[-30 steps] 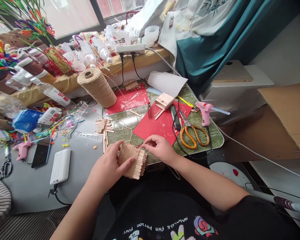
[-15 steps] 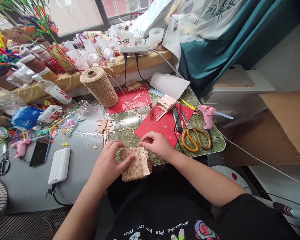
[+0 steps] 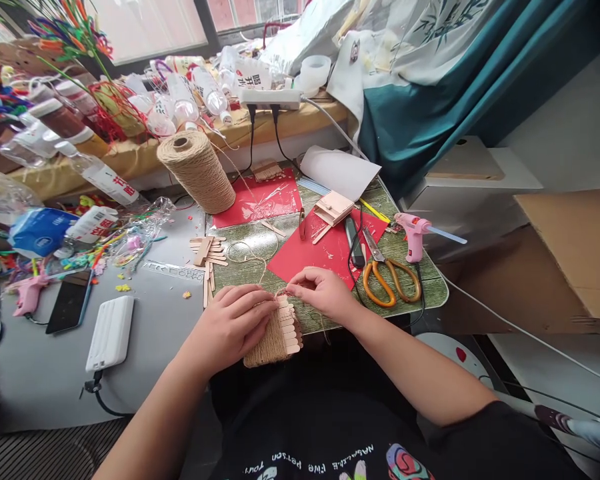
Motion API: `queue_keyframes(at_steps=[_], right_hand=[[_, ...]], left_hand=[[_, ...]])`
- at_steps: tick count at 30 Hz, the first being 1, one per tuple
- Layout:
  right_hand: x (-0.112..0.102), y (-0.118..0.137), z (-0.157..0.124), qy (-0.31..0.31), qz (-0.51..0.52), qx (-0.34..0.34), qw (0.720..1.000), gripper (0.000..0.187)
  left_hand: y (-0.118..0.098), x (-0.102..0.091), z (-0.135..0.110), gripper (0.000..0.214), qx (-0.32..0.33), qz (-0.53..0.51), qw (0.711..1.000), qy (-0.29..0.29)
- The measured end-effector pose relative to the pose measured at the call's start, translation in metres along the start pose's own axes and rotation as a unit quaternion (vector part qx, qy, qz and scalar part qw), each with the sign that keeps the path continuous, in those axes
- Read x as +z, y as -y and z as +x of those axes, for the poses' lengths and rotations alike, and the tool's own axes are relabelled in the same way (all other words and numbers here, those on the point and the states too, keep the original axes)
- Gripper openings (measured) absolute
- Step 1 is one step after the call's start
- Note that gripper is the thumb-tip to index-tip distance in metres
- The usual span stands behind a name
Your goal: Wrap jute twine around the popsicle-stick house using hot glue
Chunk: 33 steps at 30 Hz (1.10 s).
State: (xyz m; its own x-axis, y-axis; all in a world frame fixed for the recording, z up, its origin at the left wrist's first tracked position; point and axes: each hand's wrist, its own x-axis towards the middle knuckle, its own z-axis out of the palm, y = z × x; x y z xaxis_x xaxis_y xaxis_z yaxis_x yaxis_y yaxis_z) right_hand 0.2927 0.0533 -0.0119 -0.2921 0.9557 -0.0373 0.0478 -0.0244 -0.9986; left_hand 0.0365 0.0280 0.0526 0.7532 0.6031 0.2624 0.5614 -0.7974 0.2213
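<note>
My left hand (image 3: 230, 323) lies over a small box of popsicle sticks wrapped in jute twine (image 3: 279, 337), fingers closed round its left side. My right hand (image 3: 320, 292) pinches the twine strand at the box's top edge. The strand (image 3: 253, 257) loops back over the green board toward the big twine spool (image 3: 196, 170) at the rear. The box rests at the near edge of the board, above my lap.
Orange-handled scissors (image 3: 387, 277), a pink glue gun (image 3: 413, 230), a black utility knife (image 3: 353, 241), red paper (image 3: 325, 250) and a popsicle-stick piece (image 3: 334, 205) lie on the green board. Loose sticks (image 3: 209, 252), a white power bank (image 3: 111, 332), a phone (image 3: 70, 301) and clutter sit left.
My left hand has slid further over the top of the wrapped box, which has tipped flatter. My right hand stays pinching the twine at its edge.
</note>
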Motion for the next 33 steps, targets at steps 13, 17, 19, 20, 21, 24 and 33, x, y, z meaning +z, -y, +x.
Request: queue_keyframes(at_steps=[13,17,19,20,21,24,33], right_hand=[[-0.001,0.029,-0.026,0.007,-0.097,-0.052,0.994,0.015],[0.003,0.033,-0.036,0.015,-0.196,-0.126,0.972,0.018],[0.007,0.032,-0.04,0.018,-0.239,-0.158,0.958,0.023],[0.009,0.032,-0.041,0.021,-0.255,-0.169,0.952,0.024],[0.011,0.032,-0.043,0.025,-0.267,-0.176,0.947,0.025],[0.015,0.034,-0.045,0.039,-0.284,-0.184,0.94,0.026],[0.019,0.033,-0.05,0.024,-0.249,-0.163,0.954,0.026]], left_hand=[[-0.005,-0.002,0.003,0.042,0.015,0.014,1.0,0.003],[-0.007,-0.004,0.004,0.041,0.013,0.027,0.999,0.018],[-0.007,-0.005,0.005,0.039,0.011,0.036,0.999,0.026],[-0.007,-0.006,0.005,0.039,0.009,0.042,0.999,0.028],[-0.007,-0.006,0.005,0.038,0.007,0.047,0.998,0.029],[-0.008,-0.008,0.007,0.038,0.004,0.056,0.998,0.031],[-0.008,-0.01,0.009,0.034,0.001,0.059,0.997,0.046]])
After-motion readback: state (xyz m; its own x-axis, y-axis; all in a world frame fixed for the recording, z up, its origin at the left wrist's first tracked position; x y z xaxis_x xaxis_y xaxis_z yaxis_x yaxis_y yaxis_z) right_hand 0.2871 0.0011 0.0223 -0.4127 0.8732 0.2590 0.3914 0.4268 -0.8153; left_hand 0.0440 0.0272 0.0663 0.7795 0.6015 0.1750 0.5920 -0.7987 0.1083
